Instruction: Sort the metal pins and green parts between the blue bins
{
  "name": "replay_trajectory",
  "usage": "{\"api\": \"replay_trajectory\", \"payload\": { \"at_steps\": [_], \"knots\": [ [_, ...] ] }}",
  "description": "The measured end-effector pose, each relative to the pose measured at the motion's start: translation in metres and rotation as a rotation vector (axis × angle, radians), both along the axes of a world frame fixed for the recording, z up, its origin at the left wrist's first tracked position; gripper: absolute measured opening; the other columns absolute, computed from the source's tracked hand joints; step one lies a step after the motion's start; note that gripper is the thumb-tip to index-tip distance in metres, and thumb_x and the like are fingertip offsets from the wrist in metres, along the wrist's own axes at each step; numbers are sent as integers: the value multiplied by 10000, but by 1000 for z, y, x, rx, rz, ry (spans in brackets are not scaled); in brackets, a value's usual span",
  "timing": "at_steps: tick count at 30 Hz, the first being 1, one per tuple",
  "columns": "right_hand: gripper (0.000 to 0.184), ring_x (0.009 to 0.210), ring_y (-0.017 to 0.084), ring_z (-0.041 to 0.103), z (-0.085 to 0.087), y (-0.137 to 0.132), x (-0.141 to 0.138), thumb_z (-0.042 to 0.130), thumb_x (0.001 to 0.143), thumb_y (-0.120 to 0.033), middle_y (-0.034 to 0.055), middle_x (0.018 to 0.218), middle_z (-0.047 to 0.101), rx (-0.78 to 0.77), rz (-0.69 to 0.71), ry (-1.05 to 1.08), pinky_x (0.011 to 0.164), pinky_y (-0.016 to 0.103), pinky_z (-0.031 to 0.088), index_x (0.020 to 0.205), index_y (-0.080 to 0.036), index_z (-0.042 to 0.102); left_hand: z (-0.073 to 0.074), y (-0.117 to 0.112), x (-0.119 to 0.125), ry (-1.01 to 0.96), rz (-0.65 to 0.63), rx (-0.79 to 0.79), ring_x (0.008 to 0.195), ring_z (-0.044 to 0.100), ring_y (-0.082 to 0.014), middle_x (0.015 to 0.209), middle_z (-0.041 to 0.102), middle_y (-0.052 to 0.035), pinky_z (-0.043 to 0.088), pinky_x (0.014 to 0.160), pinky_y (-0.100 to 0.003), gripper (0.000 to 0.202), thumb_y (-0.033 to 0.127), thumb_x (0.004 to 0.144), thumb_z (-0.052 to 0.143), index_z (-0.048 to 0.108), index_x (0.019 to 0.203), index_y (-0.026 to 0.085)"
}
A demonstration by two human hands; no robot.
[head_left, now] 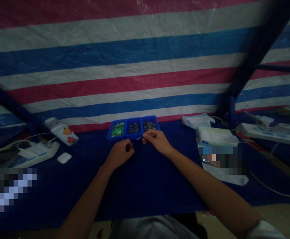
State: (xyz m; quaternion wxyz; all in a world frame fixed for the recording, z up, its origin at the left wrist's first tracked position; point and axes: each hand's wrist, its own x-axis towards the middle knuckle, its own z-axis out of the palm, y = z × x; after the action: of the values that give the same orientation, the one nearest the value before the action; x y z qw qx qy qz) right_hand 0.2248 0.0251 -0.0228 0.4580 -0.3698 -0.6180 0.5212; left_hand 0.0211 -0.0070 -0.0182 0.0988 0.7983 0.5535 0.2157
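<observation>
The left hand [119,154] pinches a small dark part [128,147], and the right hand [157,141] pinches a thin metal pin [139,138]. The two are just apart, right in front of a three-bin blue tray [113,136] on the counter [145,186].

Pretty dim spot: a striped pink, white and blue tarp [145,66] for a wall, dark blue metal posts [249,56], a navy cloth-covered table [154,192], pale floor [279,219] below.
</observation>
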Motion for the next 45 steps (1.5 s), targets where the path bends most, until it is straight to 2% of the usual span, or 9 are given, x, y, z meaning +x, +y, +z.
{"api": "replay_trajectory", "payload": {
  "at_steps": [4, 8, 14, 21, 29, 34, 37, 42, 45],
  "knots": [
    [374, 513, 94, 504, 1, 4, 6, 595, 818, -482, -33, 524, 536, -97, -95, 91, 572, 247, 405, 596, -187, 541, -2, 1, -1, -36, 26, -15, 628, 561, -141, 684, 598, 22, 384, 610, -266, 59, 196, 772, 558, 528, 722, 200],
    [404, 457, 85, 447, -5, 10, 8, 642, 755, -522, -56, 484, 468, -214, -141, 178, 496, 236, 339, 570, -197, 487, -3, 1, -2, -65, 15, -30, 619, 565, -137, 679, 604, 24, 387, 600, -259, 66, 201, 769, 573, 532, 718, 198],
    [403, 463, 78, 464, -10, 14, 8, 668, 719, -551, -52, 544, 511, -248, -181, 224, 477, 229, 332, 627, -193, 508, -2, 2, -1, -81, 13, -43, 611, 563, -130, 665, 606, 26, 396, 601, -254, 78, 196, 776, 573, 530, 712, 195],
    [334, 529, 62, 506, -3, 10, 9, 742, 654, -428, -13, 780, 651, -246, -156, 281, 490, 210, 337, 853, -184, 631, -1, 1, -1, -109, 2, -28, 608, 564, -127, 669, 607, 26, 400, 604, -251, 69, 199, 777, 579, 538, 721, 192],
    [344, 424, 62, 428, -1, 11, 10, 699, 711, -464, -62, 508, 491, -371, -229, 337, 432, 215, 288, 624, -178, 529, -4, 1, -1, -98, -14, -13, 610, 559, -126, 673, 599, 29, 401, 609, -252, 64, 192, 776, 579, 534, 731, 193],
    [304, 446, 82, 531, -1, 10, 11, 635, 784, -476, -14, 654, 637, -369, -265, 256, 429, 210, 314, 838, -181, 588, -6, 1, -1, -117, -39, -12, 598, 547, -119, 660, 583, 35, 390, 599, -245, 67, 189, 778, 586, 538, 732, 190],
    [246, 469, 93, 555, -1, 6, 7, 585, 845, -416, -5, 685, 651, -241, -251, 39, 459, 218, 360, 925, -185, 605, -6, 0, 0, -133, -49, 2, 579, 528, -111, 643, 564, 43, 382, 587, -238, 86, 189, 786, 585, 527, 722, 190],
    [189, 674, 118, 601, -8, -8, -4, 660, 823, -289, 37, 884, 690, 348, -94, -354, 665, 270, 466, 979, -185, 676, -8, 0, 2, -152, -80, 29, 577, 521, -108, 636, 553, 48, 381, 585, -230, 92, 168, 780, 587, 523, 717, 187],
    [186, 711, 114, 603, -12, -15, -7, 635, 851, -234, 52, 971, 678, 520, 26, -445, 693, 266, 467, 1024, -185, 681, -10, -1, 4, -159, -117, 39, 587, 525, -109, 647, 556, 48, 381, 586, -227, 86, 138, 768, 589, 532, 723, 185]
  ]
}}
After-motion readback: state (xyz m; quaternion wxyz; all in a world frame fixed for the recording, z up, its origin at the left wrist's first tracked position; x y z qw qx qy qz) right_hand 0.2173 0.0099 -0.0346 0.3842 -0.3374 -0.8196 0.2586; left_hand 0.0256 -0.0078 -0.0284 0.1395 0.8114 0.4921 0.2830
